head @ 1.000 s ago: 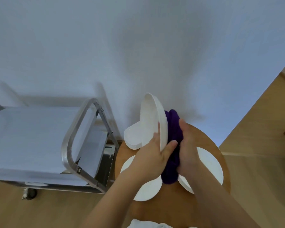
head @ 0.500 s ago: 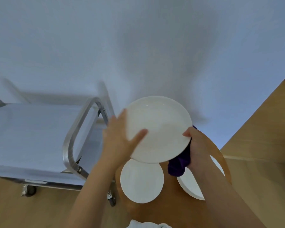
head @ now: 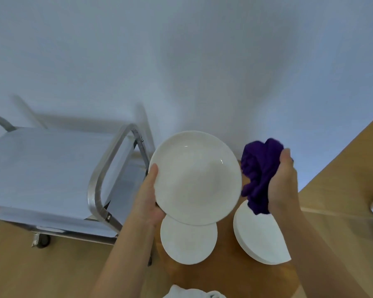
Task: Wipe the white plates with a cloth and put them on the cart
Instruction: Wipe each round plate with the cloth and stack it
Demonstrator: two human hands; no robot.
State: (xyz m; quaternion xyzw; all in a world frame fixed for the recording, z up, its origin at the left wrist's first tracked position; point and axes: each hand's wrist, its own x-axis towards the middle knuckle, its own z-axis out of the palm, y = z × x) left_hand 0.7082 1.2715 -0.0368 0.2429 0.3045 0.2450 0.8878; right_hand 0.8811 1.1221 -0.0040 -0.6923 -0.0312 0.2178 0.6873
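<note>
A head-worn camera looks down at a person's two bare arms over a small round wooden surface (head: 224,276). The left hand (head: 148,198) holds a large round white plate (head: 195,177) by its left rim, thumb on the rim and fingers hidden behind it, so this grip is clamped on the plate. The plate is lifted above the surface, its face turned toward the camera. The right hand (head: 282,186) is just to the right of the plate, apart from it, fingers curled tightly around a bunched dark purple cloth (head: 260,168).

Two more white plates lie flat on the surface: a smaller one (head: 188,241) below the lifted plate and partly overlapped by it, and another (head: 260,237) under the right forearm. To the left stands a metal cart (head: 99,181) with a curved tubular handle and a pale flat top shelf, on a wooden floor (head: 41,272) against a white wall (head: 181,61).
</note>
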